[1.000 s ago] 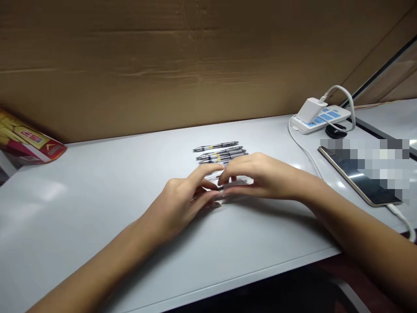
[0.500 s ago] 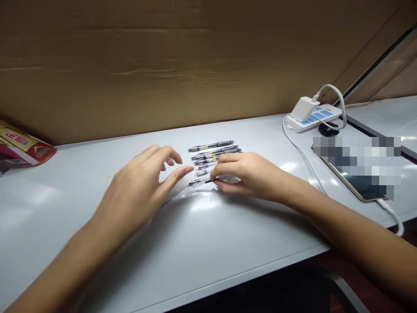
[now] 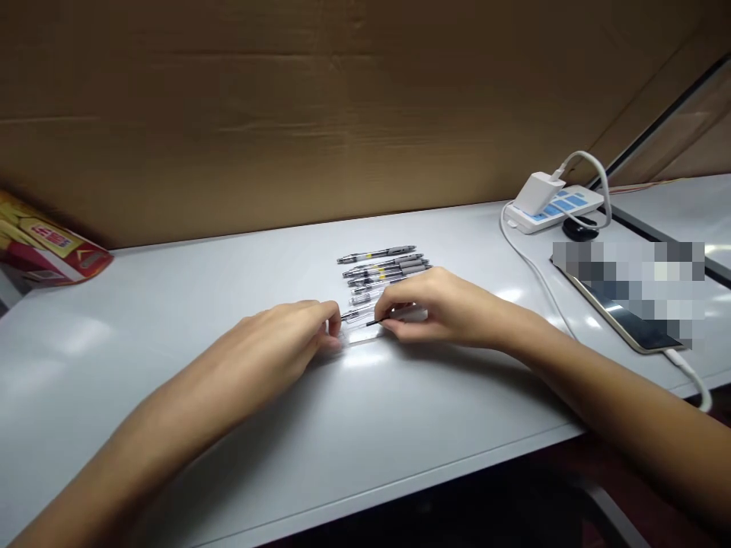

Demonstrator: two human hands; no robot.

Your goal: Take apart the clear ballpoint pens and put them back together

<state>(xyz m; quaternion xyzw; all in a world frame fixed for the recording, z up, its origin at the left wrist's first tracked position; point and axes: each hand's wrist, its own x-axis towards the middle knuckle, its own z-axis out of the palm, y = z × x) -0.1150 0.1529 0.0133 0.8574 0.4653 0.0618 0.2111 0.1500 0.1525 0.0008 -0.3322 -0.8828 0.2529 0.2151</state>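
My right hand (image 3: 437, 308), thumb and forefinger pinched together, grasps a slim, straight rod with a dark tip (image 3: 374, 323) just above a glossy white tabletop (image 3: 274, 472). My left hand (image 3: 288, 335) reaches in from the other side, its fingers curled near the rod's dark tip; motion blurs the fingertips, and I cannot tell whether they grip the faint, see-through piece (image 3: 345, 336) beside them. Just beyond my hands, a stack of transparent-barrelled pens with grey grips (image 3: 385, 268) lies side by side, the nearest partly hidden behind my right fingers. The farthest pen (image 3: 377, 255) sits slightly apart from the others. At far left, a red and yellow printed carton (image 3: 62, 247) stands tilted at the table's edge, before a brown cardboard panel (image 3: 343, 114). To the right, a white charger block (image 3: 537, 193) is plugged into a white and blue power strip (image 3: 574, 202), near a small, rounded black object (image 3: 581, 229). A dark-screened phone with a pale gold edge (image 3: 631, 316), partly pixelated, lies beside my right forearm, a white cable at its near end.
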